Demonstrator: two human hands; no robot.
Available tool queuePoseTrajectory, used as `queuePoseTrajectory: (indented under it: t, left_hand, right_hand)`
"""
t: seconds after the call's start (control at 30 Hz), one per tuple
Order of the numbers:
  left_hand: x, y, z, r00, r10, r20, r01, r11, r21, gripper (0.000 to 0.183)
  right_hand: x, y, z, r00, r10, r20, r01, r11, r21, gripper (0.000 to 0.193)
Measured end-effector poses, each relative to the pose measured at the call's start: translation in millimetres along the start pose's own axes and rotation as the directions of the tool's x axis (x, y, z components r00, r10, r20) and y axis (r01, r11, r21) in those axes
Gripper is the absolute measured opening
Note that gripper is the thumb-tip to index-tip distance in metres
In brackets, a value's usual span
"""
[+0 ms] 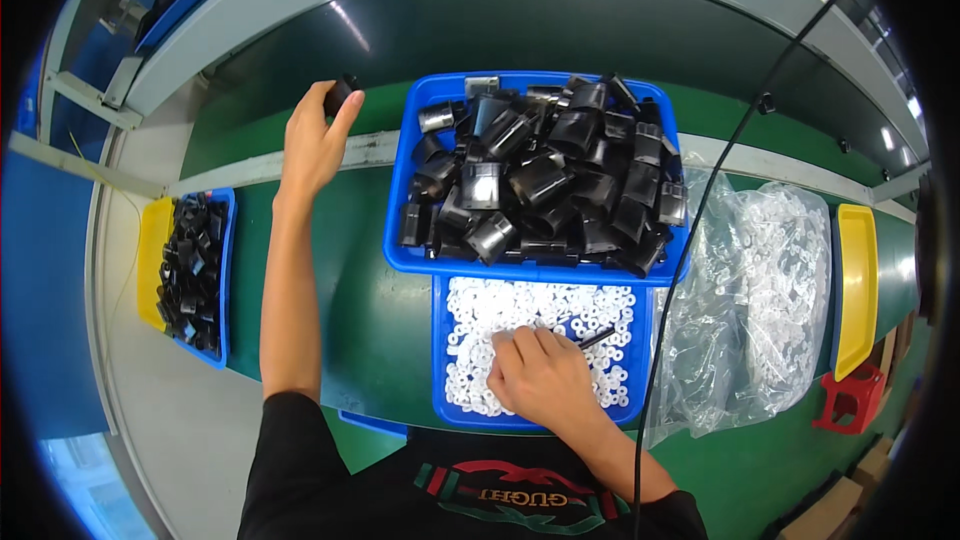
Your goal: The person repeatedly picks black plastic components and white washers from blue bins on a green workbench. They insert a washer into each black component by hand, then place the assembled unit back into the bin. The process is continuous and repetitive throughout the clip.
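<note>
Out at the far left of the bench, my left hand (316,145) grips a short black plastic tube piece (343,92) between thumb and fingers. My right hand (543,372) is closed over a lower blue tray (440,340) of small white rings (475,335). A thin black stick-like tool (598,337) juts from that fist to the right; the fingertips are hidden against the rings. Just beyond stands a blue bin (400,240) heaped with black plastic tube pieces (540,178) like the held one.
To the right lies a clear plastic bag (775,290) of white rings, with a yellow tray (855,290) past it. A black cable (700,210) hangs across the right side. At left, a blue tray (228,280) holds small black parts. A red stool (853,400) stands at lower right.
</note>
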State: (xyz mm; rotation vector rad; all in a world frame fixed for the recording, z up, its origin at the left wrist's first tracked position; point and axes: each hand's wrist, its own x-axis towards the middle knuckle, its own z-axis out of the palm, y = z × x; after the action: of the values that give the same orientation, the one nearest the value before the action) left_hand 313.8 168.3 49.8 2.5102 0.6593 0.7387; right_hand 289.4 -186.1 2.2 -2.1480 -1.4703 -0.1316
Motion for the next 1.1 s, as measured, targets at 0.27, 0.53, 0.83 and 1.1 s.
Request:
queuePoseTrajectory:
  t: [0.27, 0.53, 0.83, 1.1]
  left_hand:
    - [70.1, -59.7, 61.8, 0.959, 0.021, 0.283, -0.132, 0.916, 0.379, 0.053]
    - [72.2, -44.5, 62.8, 0.964, 0.179, 0.197, -0.240, 0.903, 0.356, 0.051]
    - [44.4, 125.0, 47.3, 0.765, 0.580, 0.281, -0.533, 0.814, -0.231, 0.032]
    - [71.4, 231.1, 125.5, 0.514, 0.419, 0.749, -0.662, 0.749, 0.035, 0.025]
  right_hand:
    - [-3.1, -2.0, 6.1, 1.000, 0.022, 0.008, -0.022, 0.999, 0.034, 0.019]
    - [-3.9, -2.5, 9.1, 0.998, 0.049, -0.036, -0.047, 0.998, 0.047, 0.014]
    - [-5.5, 1.1, 7.6, 0.998, 0.068, -0.018, -0.067, 0.996, 0.058, 0.017]
    - [-3.7, -2.0, 5.0, 0.994, 0.099, -0.049, -0.096, 0.994, 0.057, 0.024]
